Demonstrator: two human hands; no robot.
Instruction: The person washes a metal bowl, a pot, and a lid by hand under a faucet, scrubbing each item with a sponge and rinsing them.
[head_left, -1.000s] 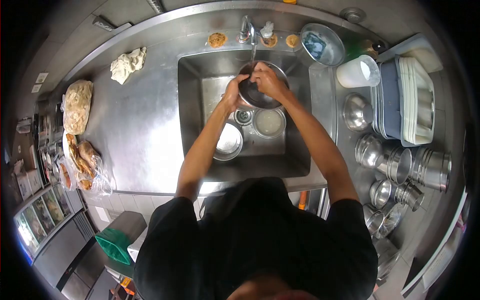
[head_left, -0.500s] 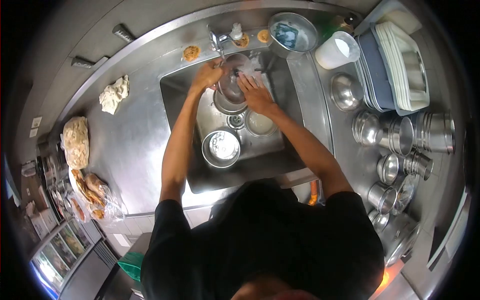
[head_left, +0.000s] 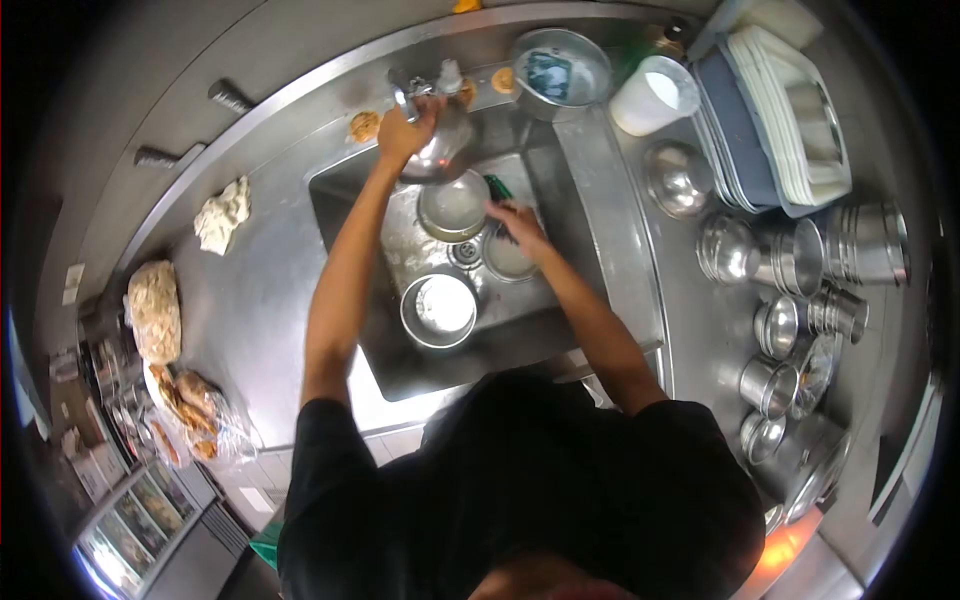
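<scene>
Head view shows the left hand (head_left: 406, 132) gripping a steel bowl (head_left: 443, 150), apparently by its far-left edge; the right hand (head_left: 521, 228), grip too blurred to tell, lies near-right of it.

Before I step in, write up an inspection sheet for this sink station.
Surface: steel counter, bright with glare.
Job's things: metal bowl beside faucet; three round metal containers in sink.
Clutter: crumpled cloth and bagged food, left.
Hands: left hand holds the bowl; right hand over the sink, grip unclear.
Cables: nothing seen.
Surroundings: stacked trays and nested metalware, right.
</scene>
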